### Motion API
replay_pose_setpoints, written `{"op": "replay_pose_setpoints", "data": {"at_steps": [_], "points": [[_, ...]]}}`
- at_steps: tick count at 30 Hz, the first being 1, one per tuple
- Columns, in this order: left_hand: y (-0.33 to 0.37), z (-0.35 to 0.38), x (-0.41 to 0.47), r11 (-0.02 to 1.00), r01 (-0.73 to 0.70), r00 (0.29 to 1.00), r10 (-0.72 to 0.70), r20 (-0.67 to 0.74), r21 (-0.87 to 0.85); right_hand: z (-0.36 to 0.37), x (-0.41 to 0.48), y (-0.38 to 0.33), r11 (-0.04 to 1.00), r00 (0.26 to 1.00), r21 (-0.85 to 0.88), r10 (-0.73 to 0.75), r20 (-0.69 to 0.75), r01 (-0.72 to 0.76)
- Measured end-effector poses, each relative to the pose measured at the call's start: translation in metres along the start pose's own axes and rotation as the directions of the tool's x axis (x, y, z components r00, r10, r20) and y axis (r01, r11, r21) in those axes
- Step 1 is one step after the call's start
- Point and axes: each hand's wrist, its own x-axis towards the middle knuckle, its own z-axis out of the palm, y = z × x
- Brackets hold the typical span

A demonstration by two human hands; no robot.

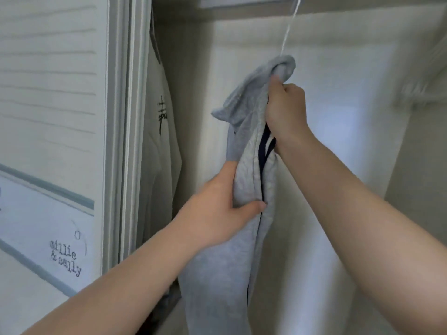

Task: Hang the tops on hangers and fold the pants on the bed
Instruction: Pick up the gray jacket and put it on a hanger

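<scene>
Grey top: bunched under white hanger
Left grip: curled round its middle
Right grip: clenched on fabric — just below the hanger

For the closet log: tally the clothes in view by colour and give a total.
Grey top: 1, gripped by the left hand and right hand
White top: 1, hanging at left
Total: 2
</scene>
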Motion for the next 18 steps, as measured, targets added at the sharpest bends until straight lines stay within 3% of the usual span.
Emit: {"op": "replay_pose_setpoints", "data": {"at_steps": [7, 11, 18], "points": [[0.041, -0.001, 0.09, 0.935, 0.001, 0.984, 0.061, -0.164, 0.354, 0.011, 0.115, -0.045, 0.998, 0.998, -0.049, -0.048, -0.029, 0.046], [0.05, -0.012, 0.133, 0.898, -0.032, 0.985, 0.103, -0.138, 0.439, 0.007, 0.158, -0.059, 0.994, 0.998, -0.105, -0.047, -0.033, 0.043], [0.068, -0.039, 0.192, 0.748, -0.041, 0.983, 0.149, -0.108, 0.662, -0.01, 0.213, -0.066, 0.985, 0.999, -0.173, 0.01, -0.053, -0.019]]}}
